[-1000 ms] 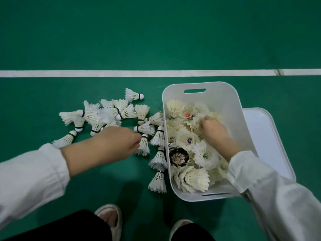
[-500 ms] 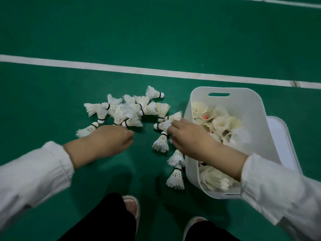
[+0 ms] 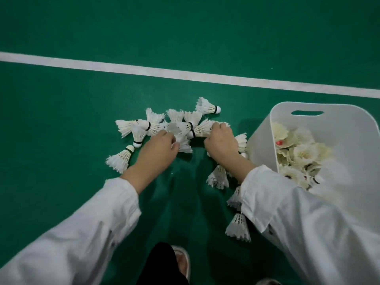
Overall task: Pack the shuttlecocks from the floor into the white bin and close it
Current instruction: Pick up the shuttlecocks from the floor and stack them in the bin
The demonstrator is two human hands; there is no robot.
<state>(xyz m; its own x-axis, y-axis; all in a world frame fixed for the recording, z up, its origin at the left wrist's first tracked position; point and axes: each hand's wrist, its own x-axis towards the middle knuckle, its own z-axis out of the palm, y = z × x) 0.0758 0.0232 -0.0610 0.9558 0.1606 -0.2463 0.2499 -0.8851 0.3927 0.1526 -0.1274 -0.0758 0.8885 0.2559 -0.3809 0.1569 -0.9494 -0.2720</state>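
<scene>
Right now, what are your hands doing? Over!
Left hand gripping shuttlecock. Right hand gripping another shuttlecock. White bin part full, lid off. More loose shuttlecocks on floor, nothing blocking.

1. Smooth green sports-court floor (image 3: 82, 27), filling the view, faintly shadowed near the bottom centre.
2. Broad white painted line (image 3: 185, 74), crossing the floor from edge to edge, slanting lower toward the right.
3. Black fabric trouser leg (image 3: 162, 264) at the bottom edge, touching a pale open slipper (image 3: 183, 262) on its right.
4. Sliver of a second pale shoe (image 3: 267, 281) farther right, cut off by the frame.
</scene>
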